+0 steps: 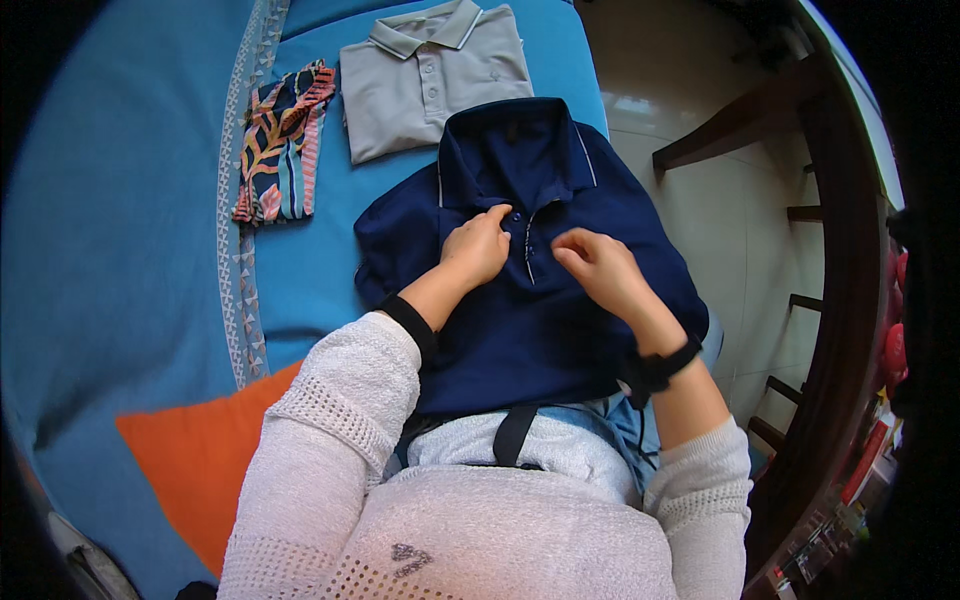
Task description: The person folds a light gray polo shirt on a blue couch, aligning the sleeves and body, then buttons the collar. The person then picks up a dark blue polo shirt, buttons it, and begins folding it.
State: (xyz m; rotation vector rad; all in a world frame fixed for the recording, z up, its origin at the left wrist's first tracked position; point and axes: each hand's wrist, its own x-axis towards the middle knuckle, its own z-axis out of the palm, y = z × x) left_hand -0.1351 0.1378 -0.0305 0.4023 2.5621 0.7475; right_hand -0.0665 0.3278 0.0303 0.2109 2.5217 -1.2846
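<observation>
A navy polo shirt (510, 330) lies front side up before me, its collar pointing away and its placket unbuttoned at the top. White piping runs along the collar edges. My left hand (480, 244) grips the left side of the placket just under the collar, beside a dark button (516, 217). To the right of the placket, my right hand (596, 262) hovers over the shirt front with curled fingers. A gap shows between its thumb and forefinger, and nothing is visible in it. The shirt's lower edge reaches my lap.
Beyond the collar lies a folded grey polo shirt (397, 101). A folded leaf-patterned garment (281, 150) is at the left on the blue bed cover (135, 225). An orange cloth (202, 450) is by my left arm. A dark wooden table (821, 315) stands right, above the tiled floor (720, 225).
</observation>
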